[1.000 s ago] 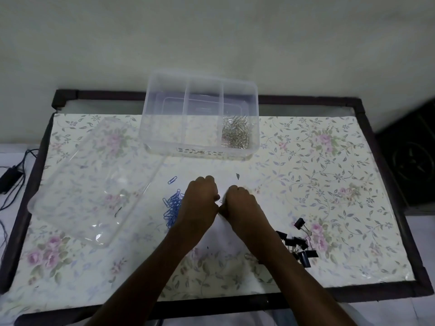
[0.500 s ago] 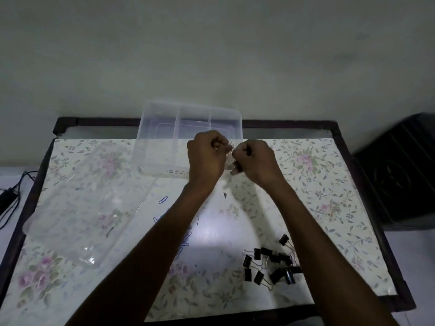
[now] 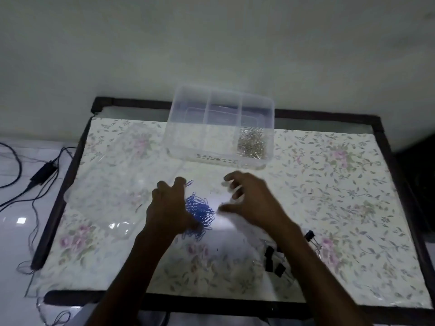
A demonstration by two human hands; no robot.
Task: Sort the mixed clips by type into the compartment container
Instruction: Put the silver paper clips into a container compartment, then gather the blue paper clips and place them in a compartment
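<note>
**Two hands low over the clip piles, container at the far edge**

Both your hands hover over the middle of the tabletop (image 3: 329, 184), fingers spread and loosely bent, holding nothing that can be made out through the motion blur. Your left hand (image 3: 168, 208) sits just left of the blue paper clips (image 3: 200, 214), its thumb side overlapping the pile's left edge; one stray blue clip (image 3: 189, 183) lies just beyond its fingertips. Your right hand (image 3: 251, 201) is right of that pile, apart from the left, fingers pointing left.

Farther back, the clear compartment container (image 3: 220, 158) stands upright with three sections; the silver clips (image 3: 251, 144) fill the right one, while the other two look bare. Black binder clips (image 3: 273, 260) lie near and right, partly under your right forearm. A clear lid (image 3: 113, 184) rests on the tabletop's left side. Cables and an adapter (image 3: 43, 171) lie on the floor to the left.
</note>
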